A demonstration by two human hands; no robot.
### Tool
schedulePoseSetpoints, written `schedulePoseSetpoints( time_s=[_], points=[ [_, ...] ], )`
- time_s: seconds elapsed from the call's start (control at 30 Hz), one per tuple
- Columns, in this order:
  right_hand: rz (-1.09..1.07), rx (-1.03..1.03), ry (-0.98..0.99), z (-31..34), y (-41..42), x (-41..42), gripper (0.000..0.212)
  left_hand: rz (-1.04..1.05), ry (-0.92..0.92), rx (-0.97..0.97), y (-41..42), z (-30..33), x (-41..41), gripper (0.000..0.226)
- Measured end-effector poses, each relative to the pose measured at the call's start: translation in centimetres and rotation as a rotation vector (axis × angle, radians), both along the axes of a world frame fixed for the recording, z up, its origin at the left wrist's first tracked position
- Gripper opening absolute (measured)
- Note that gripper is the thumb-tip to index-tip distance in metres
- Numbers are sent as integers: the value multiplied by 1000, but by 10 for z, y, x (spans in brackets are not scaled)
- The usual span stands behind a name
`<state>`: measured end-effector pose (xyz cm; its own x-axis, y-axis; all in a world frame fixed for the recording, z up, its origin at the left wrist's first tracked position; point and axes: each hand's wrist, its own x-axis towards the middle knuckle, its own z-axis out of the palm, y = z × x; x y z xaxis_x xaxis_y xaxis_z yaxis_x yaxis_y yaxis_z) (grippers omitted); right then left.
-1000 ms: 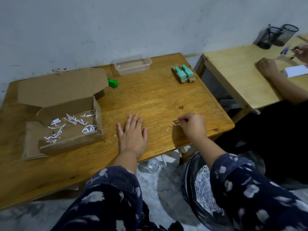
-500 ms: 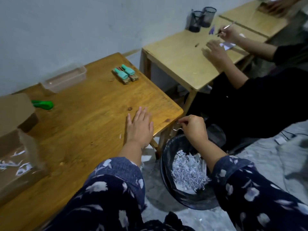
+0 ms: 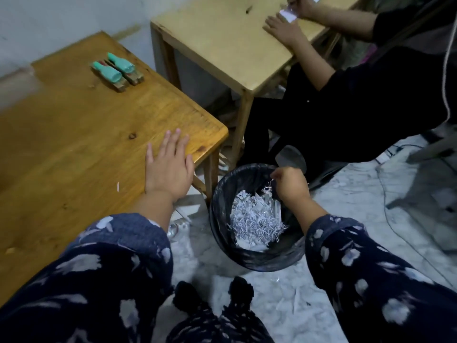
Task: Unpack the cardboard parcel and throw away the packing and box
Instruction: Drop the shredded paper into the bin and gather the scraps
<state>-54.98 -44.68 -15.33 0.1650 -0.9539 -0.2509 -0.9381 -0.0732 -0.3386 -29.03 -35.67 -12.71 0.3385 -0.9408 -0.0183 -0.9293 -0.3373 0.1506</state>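
Observation:
My right hand [image 3: 288, 184] hovers over the black bin [image 3: 222, 233] on the floor and pinches a few white paper shreds [image 3: 269, 186] between thumb and fingers. The bin, lined with a black bag, holds a heap of shredded paper packing [image 3: 254, 219]. My left hand [image 3: 168, 164] lies flat, fingers straight, on the brown wooden table [image 3: 74, 125] near its right front corner. One stray white shred [image 3: 118, 186] lies on the table left of that hand. The cardboard box is out of view.
Two teal-capped items [image 3: 117, 70] sit at the table's back. A second, paler table [image 3: 222, 38] stands to the right, where another person in black works with both hands [image 3: 284, 28]. Paper scraps litter the grey floor [image 3: 284, 305]; cables run at the right.
The view has swung right and down, so the box left the frame. My right hand moved off the table edge and down over the bin with the shreds. My left hand stayed flat.

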Motion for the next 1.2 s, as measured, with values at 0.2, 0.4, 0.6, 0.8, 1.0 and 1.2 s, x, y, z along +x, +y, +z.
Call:
schedulePoseSetpoints(
  time_s=[0.2, 0.4, 0.6, 0.8, 1.0, 1.2],
  points=[
    [3, 17, -69, -5, 3, -5, 33, -6, -30, -5, 0, -1, -1, 54],
    [68, 36, -90, 14, 6, 6, 24, -19, -3, 51, -1, 1, -2, 55],
    [242, -33, -145, 56, 8, 58, 21, 30, 54, 43, 26, 31, 12, 54],
    [514, -6, -240, 85, 36, 156, 19, 269, 72, 37, 96, 43, 57, 52],
    [832, -4, -283, 88, 83, 222, 23, 404, 116, 76, 146, 26, 76, 56],
    [936, -85, -230, 75, 99, 240, 27, 419, 71, 31, 152, 15, 76, 56]
  ],
)
